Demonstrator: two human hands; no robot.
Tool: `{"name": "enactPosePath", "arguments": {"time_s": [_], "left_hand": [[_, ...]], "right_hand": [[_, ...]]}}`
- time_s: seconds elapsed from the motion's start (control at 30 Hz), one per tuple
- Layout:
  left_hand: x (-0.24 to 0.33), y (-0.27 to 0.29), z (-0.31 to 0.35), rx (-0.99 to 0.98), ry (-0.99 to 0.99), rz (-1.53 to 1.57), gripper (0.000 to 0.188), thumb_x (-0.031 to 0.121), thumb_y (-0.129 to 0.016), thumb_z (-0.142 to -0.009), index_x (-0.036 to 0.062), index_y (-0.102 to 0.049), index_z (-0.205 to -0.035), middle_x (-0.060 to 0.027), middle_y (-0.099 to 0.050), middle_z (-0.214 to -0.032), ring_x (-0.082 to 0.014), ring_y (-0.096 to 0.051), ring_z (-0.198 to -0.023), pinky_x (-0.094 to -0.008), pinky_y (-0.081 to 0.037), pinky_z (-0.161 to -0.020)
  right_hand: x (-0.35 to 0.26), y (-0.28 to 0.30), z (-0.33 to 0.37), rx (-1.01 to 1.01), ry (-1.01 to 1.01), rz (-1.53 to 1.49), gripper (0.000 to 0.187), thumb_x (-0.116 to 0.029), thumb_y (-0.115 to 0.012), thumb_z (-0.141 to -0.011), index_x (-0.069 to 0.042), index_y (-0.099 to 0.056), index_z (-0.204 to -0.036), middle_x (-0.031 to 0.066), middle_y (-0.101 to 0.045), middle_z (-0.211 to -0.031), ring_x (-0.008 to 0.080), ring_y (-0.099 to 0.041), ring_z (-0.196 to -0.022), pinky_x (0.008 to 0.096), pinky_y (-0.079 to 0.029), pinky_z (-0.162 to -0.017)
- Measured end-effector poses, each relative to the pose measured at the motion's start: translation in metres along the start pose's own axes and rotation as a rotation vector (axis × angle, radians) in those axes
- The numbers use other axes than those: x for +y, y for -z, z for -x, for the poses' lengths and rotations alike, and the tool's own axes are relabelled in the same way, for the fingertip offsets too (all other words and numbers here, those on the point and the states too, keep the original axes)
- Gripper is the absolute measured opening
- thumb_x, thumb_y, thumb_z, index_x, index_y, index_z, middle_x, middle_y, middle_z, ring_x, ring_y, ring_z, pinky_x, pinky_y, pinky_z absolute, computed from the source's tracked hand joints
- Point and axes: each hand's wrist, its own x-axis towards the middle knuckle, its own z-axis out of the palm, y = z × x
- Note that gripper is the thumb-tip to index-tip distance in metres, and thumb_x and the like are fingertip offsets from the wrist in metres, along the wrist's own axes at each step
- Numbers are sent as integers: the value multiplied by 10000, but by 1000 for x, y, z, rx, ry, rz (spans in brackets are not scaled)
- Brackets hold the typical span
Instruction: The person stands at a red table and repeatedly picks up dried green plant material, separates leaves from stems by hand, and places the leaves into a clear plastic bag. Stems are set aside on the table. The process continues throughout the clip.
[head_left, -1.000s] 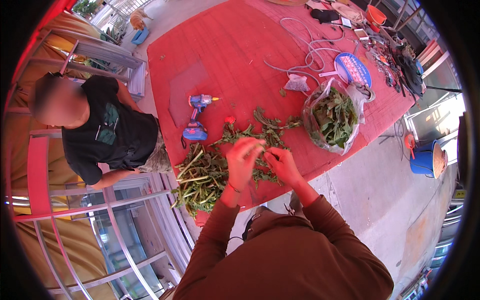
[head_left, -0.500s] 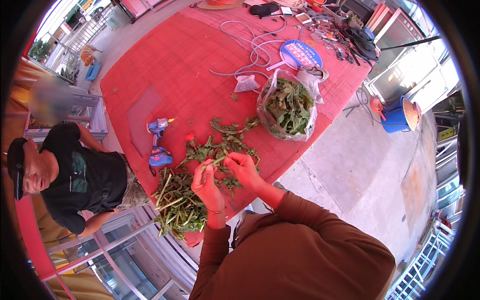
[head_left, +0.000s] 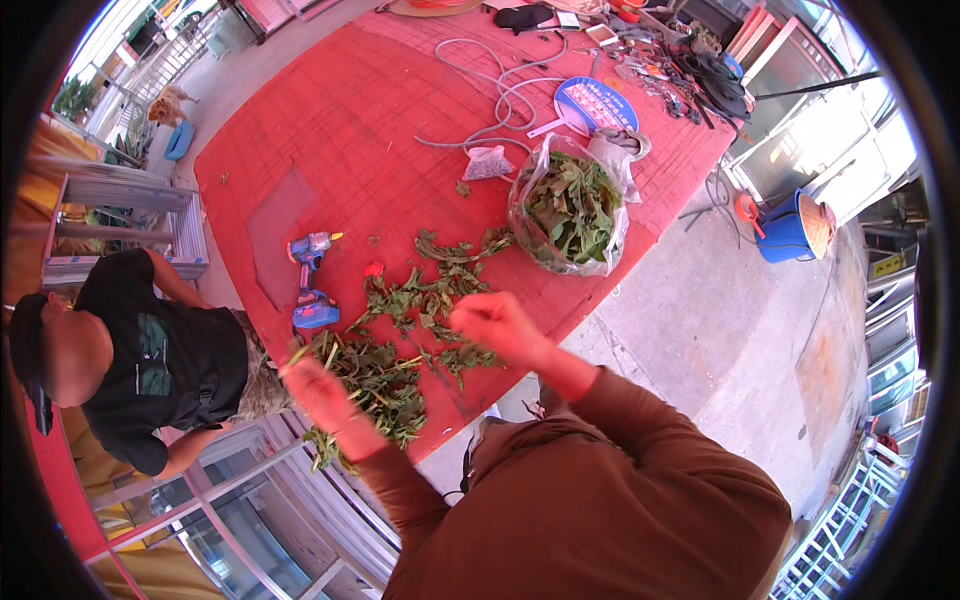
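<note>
My left hand (head_left: 325, 397), smeared by motion, reaches over the left edge of a heap of leafy green stalks (head_left: 385, 385). A pale green stem (head_left: 299, 354) sticks out at its fingertips. My right hand (head_left: 500, 325) hovers over the table's near edge, fingers closed and blurred; whatever they hold, if anything, is hidden. Loose wilted leaves (head_left: 415, 298) lie spread just beyond and between the hands. Farther right stands a clear plastic bag (head_left: 522, 212) filled with green leaves (head_left: 575, 205).
On the red table (head_left: 350, 130) lie a blue cordless drill (head_left: 313, 270), a small bag (head_left: 487, 163), a grey hose (head_left: 490, 55), a blue hand fan (head_left: 597, 105) and scattered tools (head_left: 680, 80). A person in black (head_left: 165, 345) stands at left. A blue bucket (head_left: 785, 235) stands at right.
My hands have come apart: the left swung left and down to the stalk heap, while the right shifted slightly right. The person at left has turned their head.
</note>
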Motion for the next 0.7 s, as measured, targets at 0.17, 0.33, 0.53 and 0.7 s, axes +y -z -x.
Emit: {"name": "enactPosePath", "arguments": {"time_s": [0.17,0.33,0.53,0.7], "left_hand": [[82,-9,16,100,6,-903,306,188,-617,-1019,24,-606,-1277,-54,-692,-1023,-121,-660,-872,-271,-569,-768],[112,88,27,291,86,-1515,290,212,-683,-972,1,-640,-1167,-65,-708,-995,-120,-668,-760,-272,-565,-699],[78,56,58,196,-409,-2266,402,269,-749,-892,-39,-656,-1133,-201,-691,-1058,-324,-665,-938,-408,-526,-806],[97,-40,74,103,-183,-1383,288,255,-642,-1002,93,-646,-1241,-108,-690,-1170,-272,-660,-970,-373,-520,-868]], "right_hand": [[-62,117,-10,355,50,-29,164,-157,-565,-999,-56,-693,-991,-74,-480,-650,28,-376,-496,197,-297,-470],[-81,222,-75,561,35,169,315,-278,-564,-1040,12,-687,-1056,20,-624,-758,93,-539,-592,257,-409,-516],[6,311,-101,730,215,1019,535,-356,-662,-944,71,-603,-1262,297,-679,-1145,428,-657,-1092,474,-494,-938],[-10,235,-60,732,261,1081,474,-302,-644,-959,-24,-602,-1342,256,-612,-1331,386,-572,-1266,435,-429,-1064]]}}
